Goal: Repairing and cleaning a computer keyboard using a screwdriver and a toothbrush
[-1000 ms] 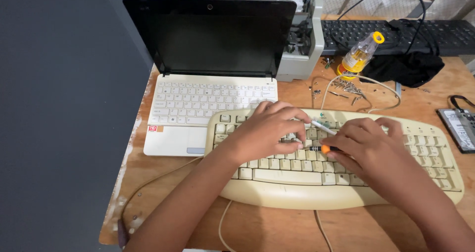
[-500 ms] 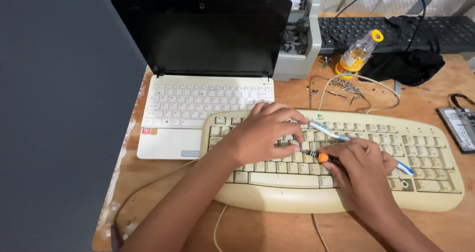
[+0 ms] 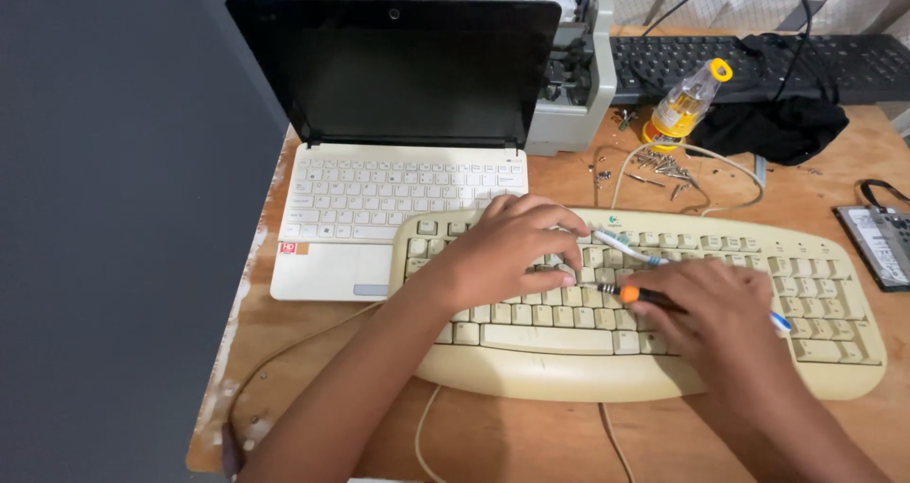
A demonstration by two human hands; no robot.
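A cream curved keyboard [image 3: 834,350] lies on the wooden table in front of a white laptop [image 3: 379,199]. My left hand [image 3: 512,251] rests palm down on its middle keys, fingers bent, with the fingertips beside the tool tip. My right hand [image 3: 725,317] grips a thin screwdriver with an orange collar [image 3: 630,294]; its tip points left at the keys by my left fingers. A white and blue toothbrush [image 3: 626,249] lies slanted across the keys and passes under my right hand.
Behind the cream keyboard are loose screws [image 3: 664,168], a small bottle of yellow liquid [image 3: 684,107], a black cloth [image 3: 777,127], a black keyboard [image 3: 853,61] and a grey machine [image 3: 569,75]. A bare drive [image 3: 882,241] lies at the right edge. The table's left edge [image 3: 242,312] drops off.
My right hand has slid down and right along the keys with the screwdriver, uncovering the toothbrush. My left hand has stayed on the middle keys.
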